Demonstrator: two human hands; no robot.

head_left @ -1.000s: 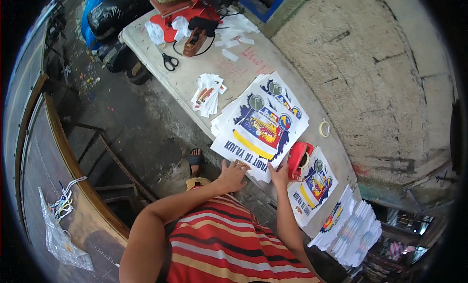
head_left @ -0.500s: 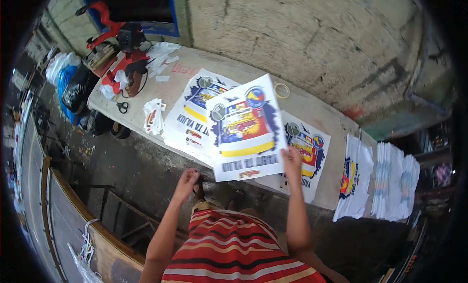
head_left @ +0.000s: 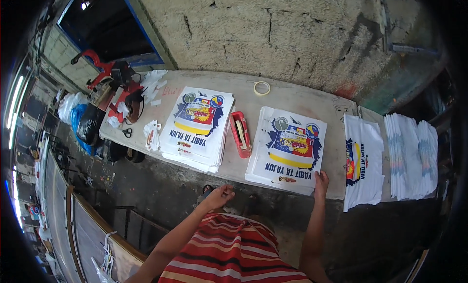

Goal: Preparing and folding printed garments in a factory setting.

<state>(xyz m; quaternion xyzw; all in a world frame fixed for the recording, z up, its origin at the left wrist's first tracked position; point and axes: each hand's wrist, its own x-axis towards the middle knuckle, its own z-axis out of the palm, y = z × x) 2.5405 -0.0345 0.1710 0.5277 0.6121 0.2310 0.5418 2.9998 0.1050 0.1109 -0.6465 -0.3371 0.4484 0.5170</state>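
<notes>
At the near right corner of the right-hand stack of printed white sheets (head_left: 291,151), my right hand (head_left: 321,184) pinches the edge of the top sheet. My left hand (head_left: 220,197) hangs in front of the table's near edge, fingers loosely bent and a little apart, with nothing seen in it. Another stack of sheets with the same print (head_left: 197,124) lies to the left. Between the two stacks sits a red tape dispenser (head_left: 240,135).
A roll of tape (head_left: 262,88) lies near the wall. Folded white printed pieces (head_left: 363,161) and several folded bundles (head_left: 404,156) overhang the table's right end. Scissors (head_left: 127,132), small labels (head_left: 152,135) and a red machine (head_left: 124,95) are at the left.
The sheet that my right hand held up over the table is down, and the red tape dispenser shows again. My right hand has come to the right stack's corner. My view has shifted.
</notes>
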